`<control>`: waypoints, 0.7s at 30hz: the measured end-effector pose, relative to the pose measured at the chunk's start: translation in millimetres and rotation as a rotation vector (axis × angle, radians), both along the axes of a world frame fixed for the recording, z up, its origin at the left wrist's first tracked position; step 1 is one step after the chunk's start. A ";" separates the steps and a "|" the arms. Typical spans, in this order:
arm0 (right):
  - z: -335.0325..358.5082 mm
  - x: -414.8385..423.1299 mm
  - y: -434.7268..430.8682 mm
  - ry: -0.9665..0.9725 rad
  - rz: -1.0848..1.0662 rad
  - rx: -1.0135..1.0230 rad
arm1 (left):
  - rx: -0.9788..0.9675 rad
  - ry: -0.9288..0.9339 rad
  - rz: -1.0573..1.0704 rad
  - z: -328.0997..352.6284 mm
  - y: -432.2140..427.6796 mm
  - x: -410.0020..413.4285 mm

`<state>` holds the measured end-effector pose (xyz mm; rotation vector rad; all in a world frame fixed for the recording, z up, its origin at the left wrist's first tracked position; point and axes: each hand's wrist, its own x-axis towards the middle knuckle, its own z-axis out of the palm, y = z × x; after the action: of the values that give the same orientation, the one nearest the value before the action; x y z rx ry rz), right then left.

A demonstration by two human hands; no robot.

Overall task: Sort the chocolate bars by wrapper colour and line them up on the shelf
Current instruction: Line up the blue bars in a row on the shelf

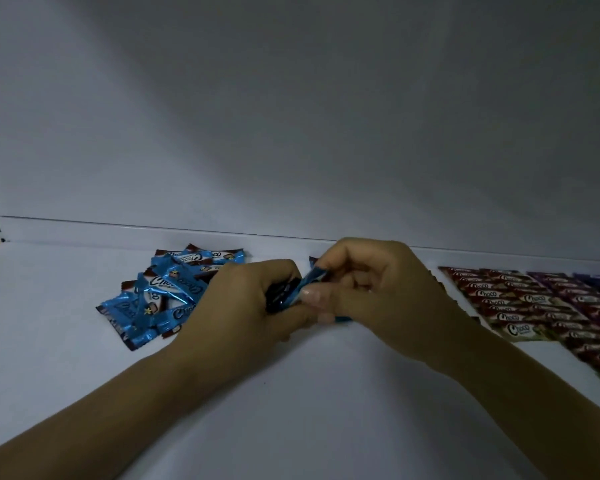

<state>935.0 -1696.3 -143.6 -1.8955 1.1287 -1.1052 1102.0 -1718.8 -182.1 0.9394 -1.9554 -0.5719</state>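
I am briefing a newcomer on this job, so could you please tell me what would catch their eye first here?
The left hand and right hand meet at the centre, gripping a blue bar between them. To their left lies a jumbled pile of blue bars; at the right, red rows and purple rows lie neatly on the white shelf.

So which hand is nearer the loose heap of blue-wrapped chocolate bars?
Left. The left hand is at the heap's right edge; the right hand is farther right, beside rows of red-wrapped bars. Both grip a blue bar.
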 end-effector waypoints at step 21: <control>3.2 -15.5 -12.2 -0.208 -0.144 0.317 | 0.162 0.295 -0.096 -0.4 -2.1 -6.0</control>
<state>919.4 -1708.5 -140.5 -1.4407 1.2522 -1.0982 1096.0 -1720.9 -182.5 0.8100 -1.7136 -0.8837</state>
